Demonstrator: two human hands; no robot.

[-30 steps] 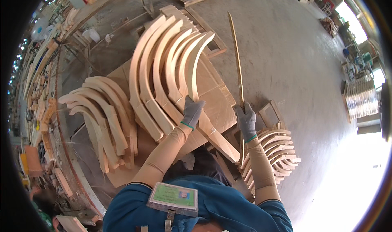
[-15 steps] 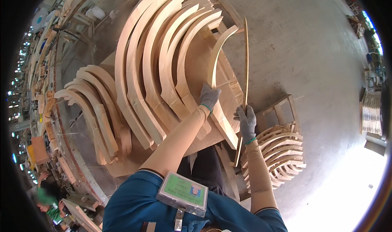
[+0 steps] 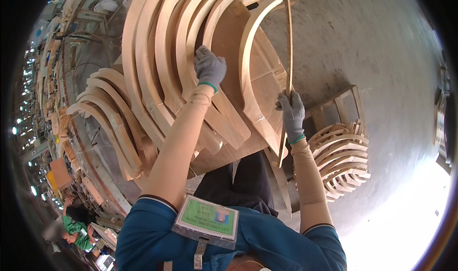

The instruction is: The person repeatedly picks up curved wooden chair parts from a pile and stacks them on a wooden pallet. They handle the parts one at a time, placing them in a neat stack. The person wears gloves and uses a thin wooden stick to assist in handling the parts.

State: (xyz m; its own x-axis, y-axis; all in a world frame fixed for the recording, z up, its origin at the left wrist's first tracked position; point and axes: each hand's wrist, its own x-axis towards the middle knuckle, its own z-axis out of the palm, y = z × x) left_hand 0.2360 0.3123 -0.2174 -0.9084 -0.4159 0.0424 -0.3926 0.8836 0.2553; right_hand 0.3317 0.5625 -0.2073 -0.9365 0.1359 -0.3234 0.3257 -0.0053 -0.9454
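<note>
My left hand (image 3: 210, 70), in a grey glove with a green cuff, is closed with its fingers curled over the inner edge of a curved wooden piece (image 3: 211, 23), the rightmost of a close row on a brown board (image 3: 231, 47). Farther right on the board, a single curved piece (image 3: 245, 61) lies apart from the row. In my gloved right hand (image 3: 292, 112) is a long thin wooden strip (image 3: 289, 37). It stands nearly upright in the view, beside the single piece, and its top runs out of sight. The palm hides part of the strip.
Smaller curved pieces (image 3: 112, 113) are stacked at the left. A slatted pile of curved parts (image 3: 341, 156) sits at the right, near a wooden frame (image 3: 346, 104). Grey concrete floor (image 3: 372, 61) spreads beyond. At the far lower left is another person in green (image 3: 78, 230).
My left hand has let go of the single curved piece and moved left and away from me onto the row. The right hand has risen slightly, still with the strip.
</note>
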